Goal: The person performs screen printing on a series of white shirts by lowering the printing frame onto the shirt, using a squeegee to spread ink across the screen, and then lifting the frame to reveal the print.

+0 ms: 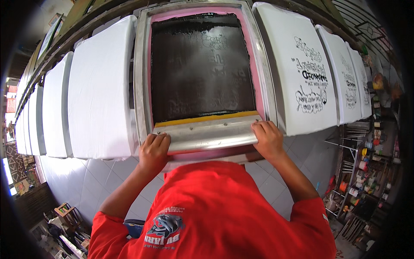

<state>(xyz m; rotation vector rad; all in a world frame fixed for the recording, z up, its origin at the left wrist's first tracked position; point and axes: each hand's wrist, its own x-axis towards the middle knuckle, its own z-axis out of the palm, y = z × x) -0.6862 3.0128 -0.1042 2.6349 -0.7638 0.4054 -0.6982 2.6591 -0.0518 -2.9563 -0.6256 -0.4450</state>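
Note:
A wide metal-handled squeegee (pixel 211 134) with a yellow blade lies across the near end of a screen-printing frame (pixel 141 64). My left hand (pixel 154 149) is closed around the squeegee's left end. At its right end, my right hand (pixel 268 139) grips the same handle, fingers over the top. Black ink (pixel 198 77) coats the mesh inside the pink border, thicker along the far edge. Faint traces of lettering and drawings show through the ink. Whatever lies beneath the screen is hidden.
Left of the frame, white cloth-covered boards (pixel 101 86) stand in a row. To the right, similar white boards (pixel 297 114) carry black printed drawings. A rack of jars and tools (pixel 362 172) stands at the right, above grey floor tiles (pixel 108 177).

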